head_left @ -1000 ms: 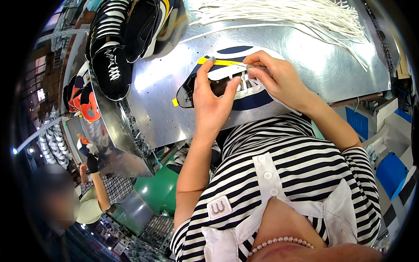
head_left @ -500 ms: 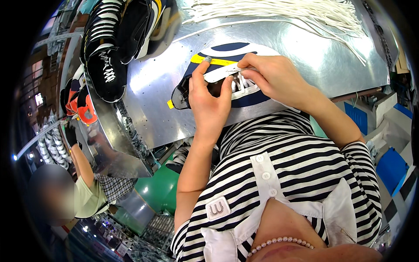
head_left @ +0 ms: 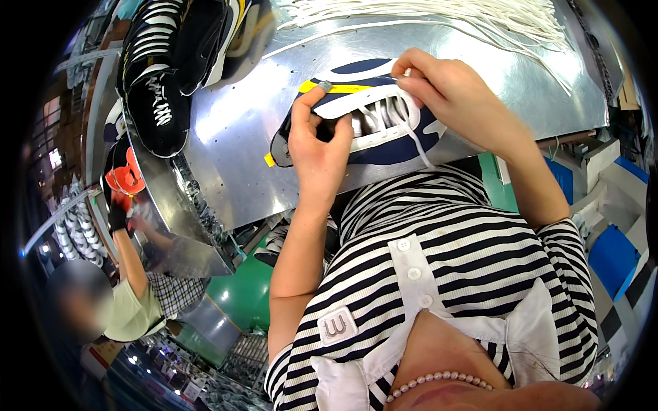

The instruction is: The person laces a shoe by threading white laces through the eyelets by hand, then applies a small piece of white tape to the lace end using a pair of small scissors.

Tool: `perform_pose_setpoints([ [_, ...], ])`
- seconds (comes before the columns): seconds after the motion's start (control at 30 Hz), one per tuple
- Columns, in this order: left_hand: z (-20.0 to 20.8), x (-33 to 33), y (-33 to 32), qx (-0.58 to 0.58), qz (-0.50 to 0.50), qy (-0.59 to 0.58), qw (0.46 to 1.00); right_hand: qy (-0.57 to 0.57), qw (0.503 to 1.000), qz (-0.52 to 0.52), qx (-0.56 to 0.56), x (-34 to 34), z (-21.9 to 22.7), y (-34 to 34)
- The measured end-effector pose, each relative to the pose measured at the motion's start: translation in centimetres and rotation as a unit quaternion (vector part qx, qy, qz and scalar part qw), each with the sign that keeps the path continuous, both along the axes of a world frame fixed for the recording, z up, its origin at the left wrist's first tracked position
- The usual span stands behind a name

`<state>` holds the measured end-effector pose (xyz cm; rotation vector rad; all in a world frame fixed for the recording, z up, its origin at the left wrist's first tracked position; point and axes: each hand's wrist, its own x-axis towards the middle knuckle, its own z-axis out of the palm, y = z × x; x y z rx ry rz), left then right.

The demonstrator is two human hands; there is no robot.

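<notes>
A navy-and-white shoe upper [head_left: 384,149] with a yellow strip lies on the metal table in front of me, its opening to the left. My left hand [head_left: 319,147] grips the edge of that opening, thumb at the inside and index finger, with a grey cover on its tip, on the yellow strip. White lace runs through several eyelets, and one loose length of shoelace [head_left: 410,132] hangs over the near side. At the far side of the eyelet row, my right hand [head_left: 445,89] pinches a white piece of the lace between thumb and fingers.
A heap of white laces [head_left: 439,14] lies along the table's far side. Black shoes with white laces [head_left: 154,89] stand at the left edge. Beyond it, a co-worker's gloved hand [head_left: 118,214] is by an orange-red shoe part [head_left: 127,179]. Blue pieces [head_left: 612,260] are at the right.
My right hand has moved away from the eyelets, up and to the right, with the lace. A loose lace length now shows over the near side. My left hand keeps its hold.
</notes>
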<state>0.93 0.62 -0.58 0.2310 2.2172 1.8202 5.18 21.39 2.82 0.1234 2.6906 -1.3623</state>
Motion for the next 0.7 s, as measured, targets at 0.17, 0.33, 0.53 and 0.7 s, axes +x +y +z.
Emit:
perform_pose_setpoints([
  [0.17, -0.6, 0.0, 1.2, -0.026, 0.011, 0.038, 0.999, 0.186, 0.978, -0.080, -0.042, -0.2, -5.3, -1.8],
  [0.33, 2.3, -2.1, -2.5, -0.035, -0.169, -0.177, 0.969, 0.229, 0.959, -0.128, 0.104, -0.4, -7.5, -2.7],
  [0.53, 4.5, -1.3, -3.2, 0.107, -0.147, -0.186, 0.966, 0.170, 0.974, -0.149, -0.011, -1.4, -6.4, -2.2],
  [0.7, 6.3, -0.7, -5.8, 0.398, -0.067, -0.327, 0.854, 0.154, 0.971, -0.161, -0.085, -1.6, -6.3, -1.7],
])
